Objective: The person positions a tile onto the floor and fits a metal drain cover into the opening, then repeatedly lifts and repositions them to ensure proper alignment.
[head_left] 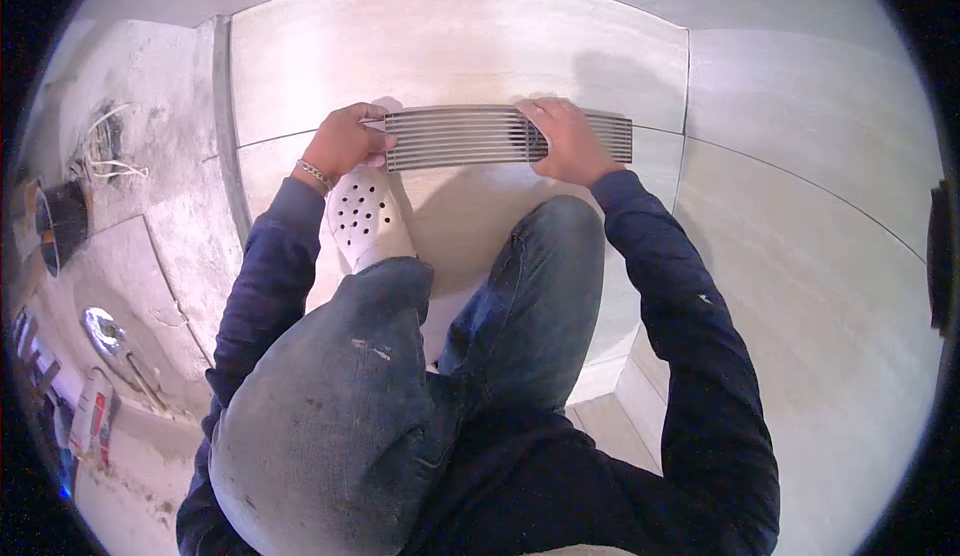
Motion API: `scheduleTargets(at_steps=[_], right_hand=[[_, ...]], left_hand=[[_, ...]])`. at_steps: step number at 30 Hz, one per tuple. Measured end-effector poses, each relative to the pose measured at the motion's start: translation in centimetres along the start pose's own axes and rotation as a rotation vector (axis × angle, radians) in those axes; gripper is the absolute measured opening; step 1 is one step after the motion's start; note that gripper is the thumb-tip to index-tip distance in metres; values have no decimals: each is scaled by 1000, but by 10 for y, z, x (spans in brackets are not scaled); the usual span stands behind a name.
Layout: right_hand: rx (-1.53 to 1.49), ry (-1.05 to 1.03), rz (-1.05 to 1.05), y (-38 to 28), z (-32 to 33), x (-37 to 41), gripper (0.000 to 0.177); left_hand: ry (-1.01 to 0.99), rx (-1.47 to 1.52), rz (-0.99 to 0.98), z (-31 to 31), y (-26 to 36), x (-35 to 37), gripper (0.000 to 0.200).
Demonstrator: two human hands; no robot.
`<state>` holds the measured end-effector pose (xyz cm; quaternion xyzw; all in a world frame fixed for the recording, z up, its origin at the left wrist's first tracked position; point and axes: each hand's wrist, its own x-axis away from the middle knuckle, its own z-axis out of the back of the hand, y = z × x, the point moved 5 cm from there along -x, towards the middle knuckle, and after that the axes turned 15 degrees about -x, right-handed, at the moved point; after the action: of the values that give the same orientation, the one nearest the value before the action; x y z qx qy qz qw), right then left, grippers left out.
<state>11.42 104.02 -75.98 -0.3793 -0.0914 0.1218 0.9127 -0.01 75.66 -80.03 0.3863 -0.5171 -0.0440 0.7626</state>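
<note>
A long slatted metal grate [455,139] lies crosswise over the pale tiles, in front of the knees. My left hand [345,141], with a bracelet at the wrist, pinches the grate's left end between thumb and fingers. Right of the grate's middle, my right hand [567,141] is wrapped over it, fingers at the far edge and thumb at the near edge. The right end of the grate extends past that hand. Just below the left hand is a white shoe with holes [365,211]. The grate's underside is hidden.
Large pale tiles [400,46] with dark joints surround the grate. At the left are a rough grey surface [170,136], loose white wires [105,146], a dark bucket [65,221], a shiny round object [108,334] and a white and red package [92,418].
</note>
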Motion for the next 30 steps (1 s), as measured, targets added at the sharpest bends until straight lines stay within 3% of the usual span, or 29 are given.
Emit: scheduleTargets(at_steps=[4,6,10,13,16,21,28,30], right_hand=[[7,6,12,-1,3,-2,75],[-2,12,2,-2,3,0,74],[52,18,-24,-11,2,7,72],[135,37,-54,-14,0,14,80],[164,10,-64,-1,-6,18,78],[104,-60,-98,-13,4,10,69],[56,-93,-136,-6,5,3,75],[26,-79,-124,0,1,2,76]], left_hand=[[-17,123,4,-1,-4,1,41],[34,79,-117,0,1,3,37],[-9,129,-66,-3,0,8,36],[23,-81,-166,-10,0,13,37],[234,-347,-200,-19,2,21,39],[290,-319,-176,-24,10,36,40],[255,-142,-194,-22,-7,12,38],[277,-208,-173,-18,0,8,37]])
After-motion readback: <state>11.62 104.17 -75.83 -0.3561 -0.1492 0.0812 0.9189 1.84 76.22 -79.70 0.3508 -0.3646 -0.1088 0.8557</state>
